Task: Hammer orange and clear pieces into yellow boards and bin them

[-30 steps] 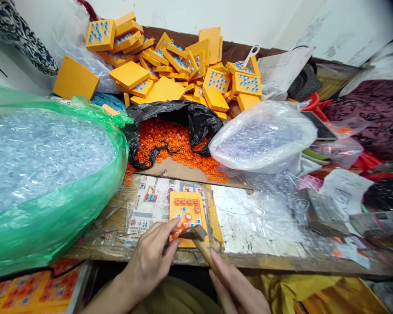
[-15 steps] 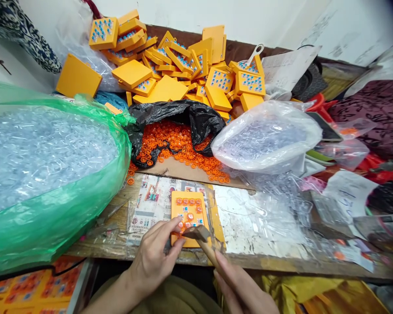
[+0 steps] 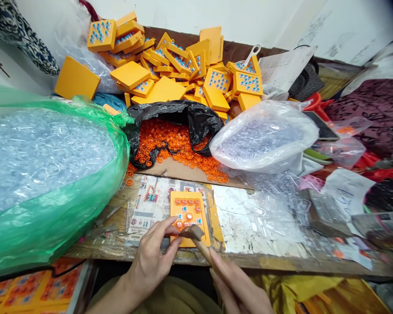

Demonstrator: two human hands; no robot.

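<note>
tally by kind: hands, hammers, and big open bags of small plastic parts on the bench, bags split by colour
Hands: 2 (left hand, right hand)
Hammer: 1
Green bag: 1
Black bag: 1
White bag: 1
Total: 6

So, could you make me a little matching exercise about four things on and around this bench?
Things
1. Green translucent plastic bag
2. Crumpled black plastic bag
3. Hammer-like tool with a wooden handle
4. Heap of flat yellow plastic cases

Places and states
A. Gripped in the person's right hand
B. Lying at the back, near the white wall
C. Open, with small orange round pieces inside and spilling out
D. At the left, full of clear plastic pieces

Right pairs: 1-D, 2-C, 3-A, 4-B
</note>
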